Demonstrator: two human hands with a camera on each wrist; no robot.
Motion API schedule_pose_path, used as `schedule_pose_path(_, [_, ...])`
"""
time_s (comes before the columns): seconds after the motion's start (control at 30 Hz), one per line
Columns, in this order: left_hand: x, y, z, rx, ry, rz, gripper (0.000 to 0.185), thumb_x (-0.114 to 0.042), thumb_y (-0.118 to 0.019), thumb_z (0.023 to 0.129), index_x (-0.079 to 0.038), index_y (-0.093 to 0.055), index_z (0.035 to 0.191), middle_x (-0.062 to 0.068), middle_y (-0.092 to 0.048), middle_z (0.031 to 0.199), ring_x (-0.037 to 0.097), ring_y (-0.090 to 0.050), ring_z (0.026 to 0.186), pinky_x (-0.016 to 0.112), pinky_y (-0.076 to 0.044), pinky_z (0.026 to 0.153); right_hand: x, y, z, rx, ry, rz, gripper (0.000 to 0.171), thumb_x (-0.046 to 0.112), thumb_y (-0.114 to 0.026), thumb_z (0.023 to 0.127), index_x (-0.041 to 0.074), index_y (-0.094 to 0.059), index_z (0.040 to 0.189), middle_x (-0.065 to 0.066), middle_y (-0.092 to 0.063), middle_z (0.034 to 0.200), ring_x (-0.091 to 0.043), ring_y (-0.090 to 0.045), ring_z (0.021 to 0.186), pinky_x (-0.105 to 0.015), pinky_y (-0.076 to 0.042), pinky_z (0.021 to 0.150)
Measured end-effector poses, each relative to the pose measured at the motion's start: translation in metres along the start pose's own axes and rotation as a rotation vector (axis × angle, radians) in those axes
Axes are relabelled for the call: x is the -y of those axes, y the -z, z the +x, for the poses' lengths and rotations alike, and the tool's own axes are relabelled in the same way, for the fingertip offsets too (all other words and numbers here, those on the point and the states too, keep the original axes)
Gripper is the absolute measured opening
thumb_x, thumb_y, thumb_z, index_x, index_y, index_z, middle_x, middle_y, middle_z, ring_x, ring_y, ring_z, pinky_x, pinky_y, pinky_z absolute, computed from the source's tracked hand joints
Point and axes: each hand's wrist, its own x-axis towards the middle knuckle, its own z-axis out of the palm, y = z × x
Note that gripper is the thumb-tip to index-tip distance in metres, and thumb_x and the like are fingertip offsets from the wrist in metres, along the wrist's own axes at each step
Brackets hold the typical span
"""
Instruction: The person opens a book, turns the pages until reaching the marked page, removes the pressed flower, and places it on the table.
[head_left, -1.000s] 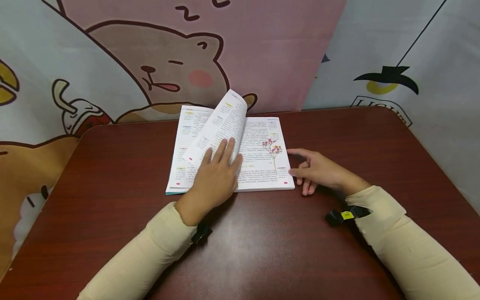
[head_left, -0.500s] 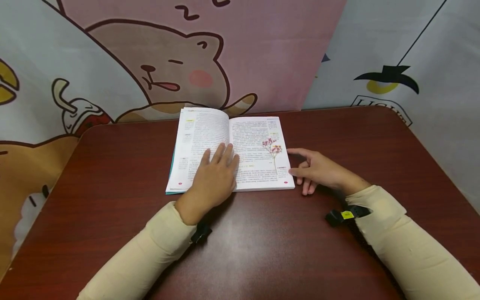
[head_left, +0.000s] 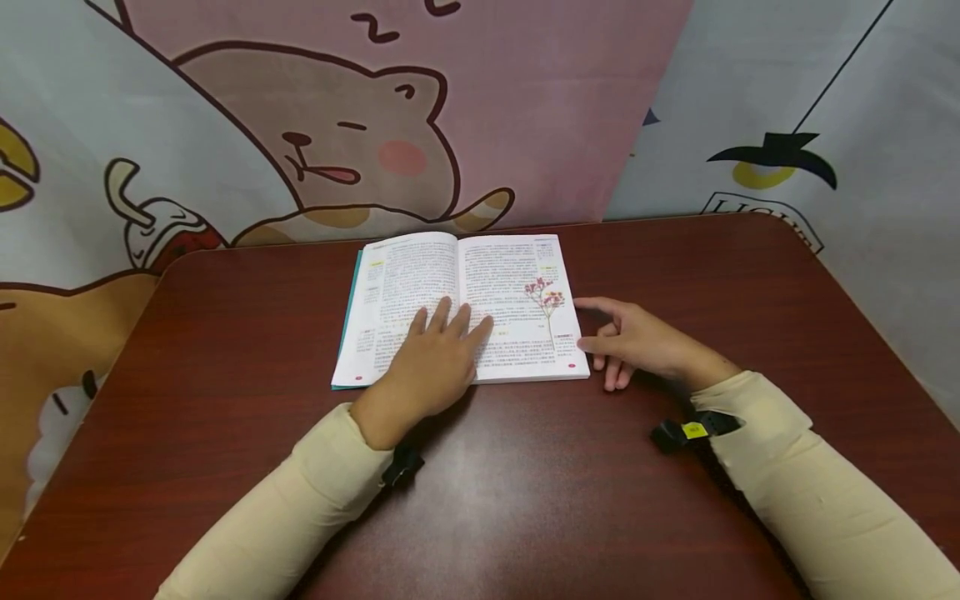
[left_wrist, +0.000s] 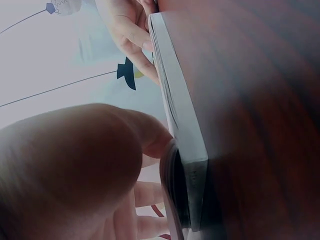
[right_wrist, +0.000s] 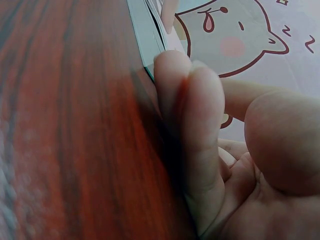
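Observation:
An open book [head_left: 506, 262] with printed text lies on the table, a pink flower picture on its right page and a teal cover edge showing at the left. My left hand [head_left: 429, 367] rests on the lower left page near the fold, fingers spread and thumb reaching across to the right page. In the left wrist view the left-side pages [left_wrist: 169, 175] bow up from the thick page block below. My right hand [head_left: 641, 342] lies beside the book, index finger and thumb tips touching its right edge. Its other fingers [right_wrist: 202, 120] bend loosely down by the tabletop.
The dark red-brown wooden table [head_left: 480, 508] spreads around the book. Behind it hangs a cartoon-printed cloth [head_left: 555, 108] close to the table's far edge. A black strap [head_left: 693, 430] is on the right wrist.
A lifted page has come down onto the left side, and the left pages have settled with different text showing. My left thumb has spread to the right. The right hand stays still.

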Motion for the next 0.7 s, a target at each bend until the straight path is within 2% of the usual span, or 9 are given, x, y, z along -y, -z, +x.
schedule_pose_path(0.17, [-0.0013, 0.0, -0.0005, -0.018, -0.019, 0.004, 0.052, -0.024, -0.055, 0.1, -0.017, -0.046, 0.15, 0.019, -0.046, 0.152, 0.044, -0.037, 0.144, 0.063, -0.033, 0.113, 0.0012, -0.0004, -0.0011, 0.004, 0.014, -0.003, 0.076, 0.018, -0.065, 0.098, 0.016, -0.021, 0.159, -0.013, -0.062, 0.074, -0.023, -0.068, 0.05, -0.042, -0.057, 0.048])
schedule_pose_path(0.4, [-0.0019, -0.0003, -0.0002, -0.002, -0.017, 0.01, 0.053, -0.024, -0.054, 0.1, -0.017, -0.044, 0.152, 0.018, -0.045, 0.154, 0.043, -0.036, 0.146, 0.063, -0.032, 0.114, 0.0011, 0.0001, -0.0008, 0.0, 0.001, -0.002, 0.074, 0.02, -0.064, 0.099, 0.017, -0.021, 0.159, -0.013, -0.062, 0.074, -0.024, -0.068, 0.05, -0.043, -0.057, 0.049])
schedule_pose_path(0.57, [-0.0013, -0.0012, -0.0004, -0.004, -0.019, 0.012, 0.053, -0.025, -0.054, 0.1, -0.017, -0.044, 0.152, 0.018, -0.044, 0.154, 0.043, -0.035, 0.146, 0.063, -0.032, 0.114, 0.0028, -0.0004, -0.0001, -0.013, -0.023, -0.003, 0.071, 0.023, -0.061, 0.1, 0.018, -0.022, 0.159, -0.012, -0.063, 0.073, -0.025, -0.068, 0.051, -0.043, -0.057, 0.05])
schedule_pose_path(0.7, [-0.0014, -0.0014, -0.0005, -0.028, -0.031, 0.027, 0.053, -0.025, -0.056, 0.099, -0.017, -0.046, 0.151, 0.019, -0.046, 0.152, 0.043, -0.038, 0.144, 0.063, -0.034, 0.112, 0.0043, -0.0012, -0.0008, -0.033, -0.033, 0.001, 0.062, 0.025, -0.059, 0.101, 0.014, -0.028, 0.155, -0.012, -0.061, 0.07, -0.026, -0.068, 0.05, -0.045, -0.058, 0.05])
